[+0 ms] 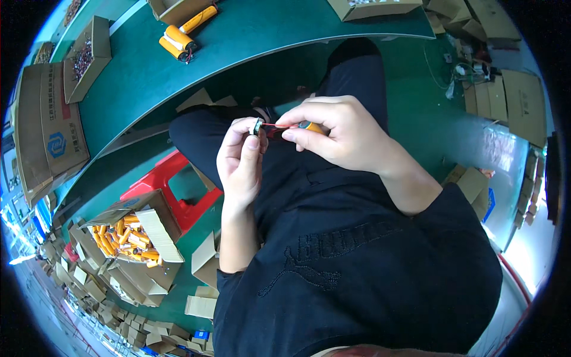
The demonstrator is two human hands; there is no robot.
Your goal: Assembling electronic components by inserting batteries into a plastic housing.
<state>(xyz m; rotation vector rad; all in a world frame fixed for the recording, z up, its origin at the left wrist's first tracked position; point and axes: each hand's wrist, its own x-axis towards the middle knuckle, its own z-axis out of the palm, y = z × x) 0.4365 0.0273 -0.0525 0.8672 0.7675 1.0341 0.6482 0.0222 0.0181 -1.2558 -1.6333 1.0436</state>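
Observation:
Above my lap, my left hand [239, 159] pinches a small green-and-white circuit board [257, 127] between thumb and fingers. Thin red and dark wires [275, 125] run from the board toward my right hand [342, 131]. The right thumb and fingers are closed around an orange-wrapped cylinder [312, 127], which looks like a battery, and the wires at its end. Most of that cylinder is hidden in the palm. On the green table ahead lie several orange battery packs [175, 43] with dark ends and short wires.
The curved front edge of the green table [250, 41] runs ahead of my knees. At left are a tray of small parts [89, 62] and a large carton [50, 128]. Below stand a red stool [172, 187] and a box of orange batteries [169, 238]. Cartons [517, 98] line the right.

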